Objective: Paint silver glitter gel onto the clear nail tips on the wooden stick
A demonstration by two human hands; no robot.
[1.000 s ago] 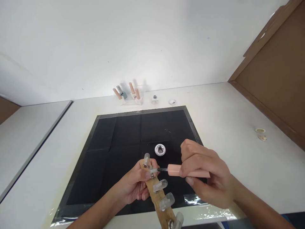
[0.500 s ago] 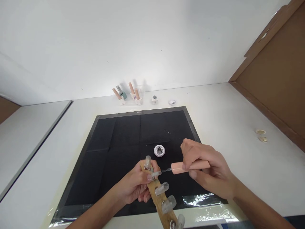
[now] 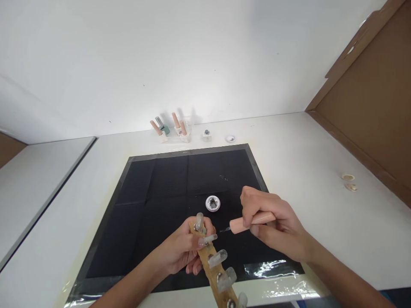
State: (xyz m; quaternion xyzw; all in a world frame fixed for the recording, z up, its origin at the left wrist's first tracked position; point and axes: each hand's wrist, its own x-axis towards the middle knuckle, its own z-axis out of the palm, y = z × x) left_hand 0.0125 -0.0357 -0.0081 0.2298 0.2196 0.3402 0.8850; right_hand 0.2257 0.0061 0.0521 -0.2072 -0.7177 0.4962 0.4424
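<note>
My left hand [image 3: 181, 250] grips a wooden stick [image 3: 212, 269] that carries several clear false nails [image 3: 217, 258] along its length. My right hand [image 3: 272, 226] pinches a peach-coloured polish brush cap [image 3: 252, 222], its thin brush tip [image 3: 224, 230] pointing left, a short gap away from the second nail on the stick. Both hands hover over the near part of a black mat [image 3: 167, 188]. A small round white dish [image 3: 212, 202] with dark contents sits on the mat just beyond the hands.
Several nail polish bottles [image 3: 175, 126] stand in a row by the white wall, with a small jar [image 3: 207, 134] and a small lid [image 3: 230, 138] beside them. Two small rings [image 3: 349, 181] lie on the white table at right. A brown board [image 3: 369, 107] leans at the right edge.
My right hand has drawn the brush back to the right, off the nail it was touching. The stick in my left hand has shifted slightly.
</note>
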